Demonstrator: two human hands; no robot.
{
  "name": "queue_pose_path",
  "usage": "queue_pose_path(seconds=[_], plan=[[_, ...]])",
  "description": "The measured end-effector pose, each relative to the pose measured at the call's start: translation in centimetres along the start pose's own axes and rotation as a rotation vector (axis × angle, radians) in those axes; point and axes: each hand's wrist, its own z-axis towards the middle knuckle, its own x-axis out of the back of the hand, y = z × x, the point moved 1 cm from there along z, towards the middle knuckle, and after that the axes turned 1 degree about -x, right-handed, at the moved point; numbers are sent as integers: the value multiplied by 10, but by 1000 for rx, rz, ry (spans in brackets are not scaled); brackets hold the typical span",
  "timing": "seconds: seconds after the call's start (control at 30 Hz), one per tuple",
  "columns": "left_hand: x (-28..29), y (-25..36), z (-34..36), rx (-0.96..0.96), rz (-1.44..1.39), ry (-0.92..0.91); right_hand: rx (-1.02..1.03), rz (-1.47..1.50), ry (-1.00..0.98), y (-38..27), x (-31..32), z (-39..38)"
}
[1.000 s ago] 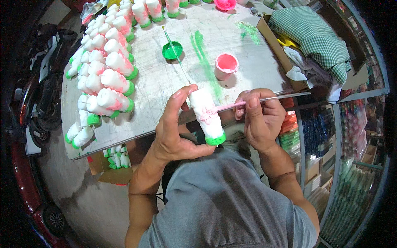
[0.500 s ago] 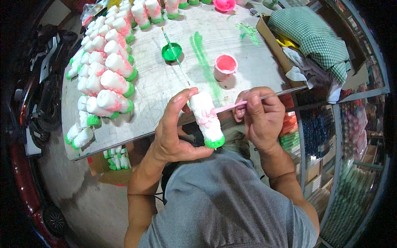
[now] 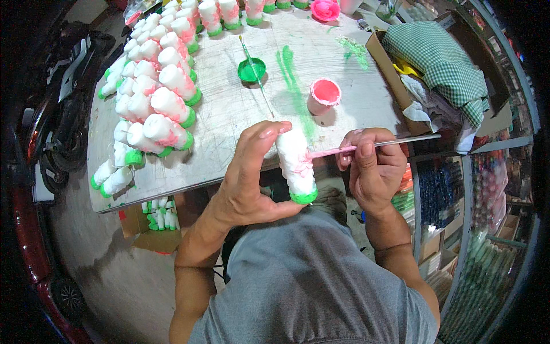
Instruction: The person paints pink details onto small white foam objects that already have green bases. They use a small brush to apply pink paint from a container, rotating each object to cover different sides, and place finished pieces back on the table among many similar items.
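My left hand (image 3: 240,182) grips a white candle (image 3: 291,150) by its two ends, fingertips at the white top and thumb at the green base. Raised pink-painted relief runs along the candle's right side. In my right hand (image 3: 376,175) is a paintbrush (image 3: 338,150), pinched between thumb and fingers. Its pink end touches the relief on the candle. Just beyond stands a tub of pink paint (image 3: 325,95) with a smeared rim. To its left, a small green paint dish (image 3: 252,70) has another thin brush (image 3: 256,74) lying across it.
Rows of painted candles (image 3: 172,83) fill the table's left side and far edge. A cardboard box with checked green cloth (image 3: 435,54) sits at the right. Green smears mark the tabletop (image 3: 212,109). Below the left edge, a carton (image 3: 156,229) holds more candles. Stocked shelves (image 3: 438,195) stand right.
The candle has turned slightly in my left hand, bringing the pink relief toward its right edge. The brush stays against it. The whole view has shifted a little.
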Motion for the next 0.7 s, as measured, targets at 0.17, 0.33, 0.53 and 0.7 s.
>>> queue_pose_path(seconds=[0.17, 0.33, 0.53, 0.7], plan=[[2, 1, 0, -1, -15, -24, 76, -95, 4, -2, 0, 1], [-2, 7, 1, 83, -42, 17, 141, -83, -45, -5, -9, -10], [-1, 14, 5, 67, 104, 62, 177, -49, -3, -3, -12, -13], [-4, 19, 4, 34, 180, 76, 162, -31, 54, -1, -17, -15]])
